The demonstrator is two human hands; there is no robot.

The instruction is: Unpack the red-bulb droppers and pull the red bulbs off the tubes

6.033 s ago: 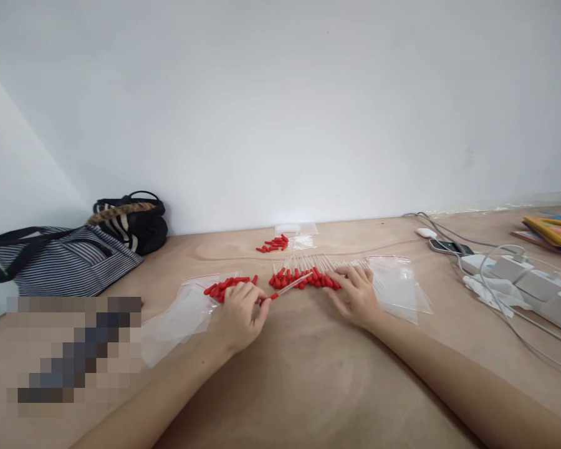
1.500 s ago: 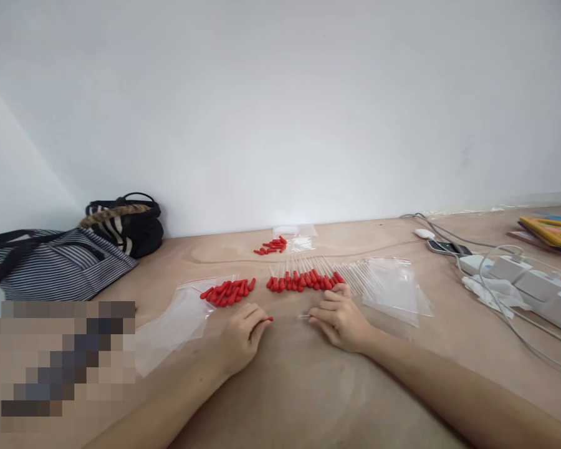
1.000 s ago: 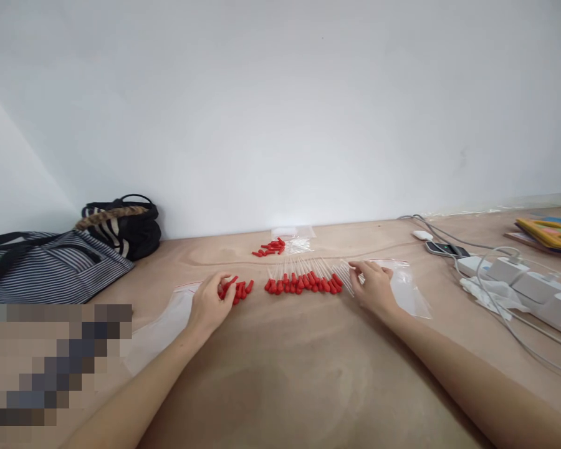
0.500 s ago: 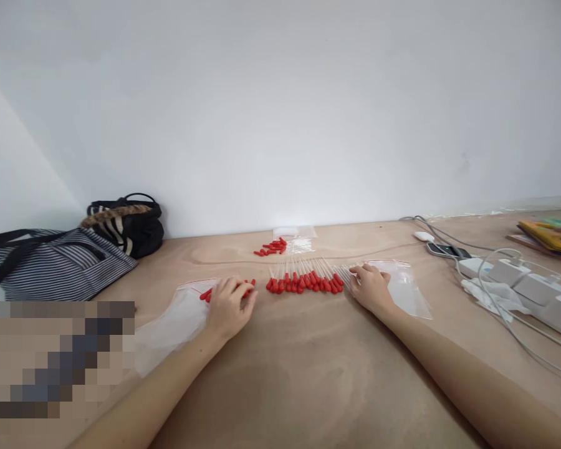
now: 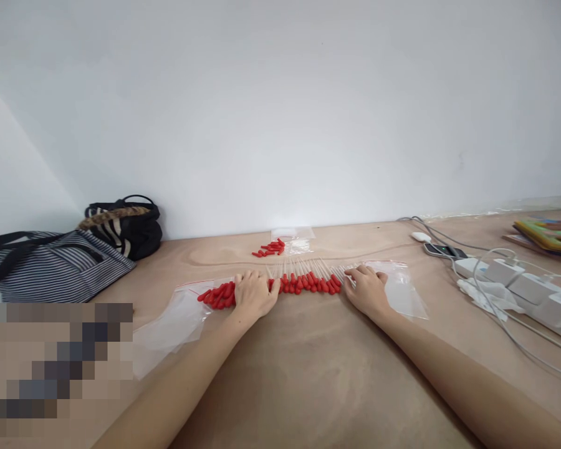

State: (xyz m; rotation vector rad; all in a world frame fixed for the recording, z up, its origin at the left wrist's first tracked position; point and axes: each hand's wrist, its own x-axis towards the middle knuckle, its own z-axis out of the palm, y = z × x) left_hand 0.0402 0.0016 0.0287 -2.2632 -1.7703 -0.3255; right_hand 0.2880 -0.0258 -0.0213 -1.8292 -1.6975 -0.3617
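A row of red-tipped white sticks (image 5: 303, 282) lies across the middle of the wooden table, red ends toward me. My left hand (image 5: 256, 293) rests palm down over the row's left end, fingers bent and thumb apart; what is beneath its palm is hidden. Just left of it, a heap of loose red pieces (image 5: 220, 295) lies by a clear plastic bag (image 5: 172, 324). At the right end, my right hand (image 5: 368, 292) sits palm down with fingers apart, its fingertips by bare white sticks (image 5: 340, 272). Another clear bag (image 5: 404, 290) lies beside that hand.
Farther back are a small red pile (image 5: 270, 249) and a clear packet of white sticks (image 5: 299, 244). Bags, one striped (image 5: 70, 265) and one black (image 5: 144, 231), stand at left. Chargers (image 5: 533, 287), cables and a small device (image 5: 444, 251) occupy the right.
My left hand has moved right, from the loose red pieces to the left end of the stick row, uncovering the heap. My right hand has barely moved.
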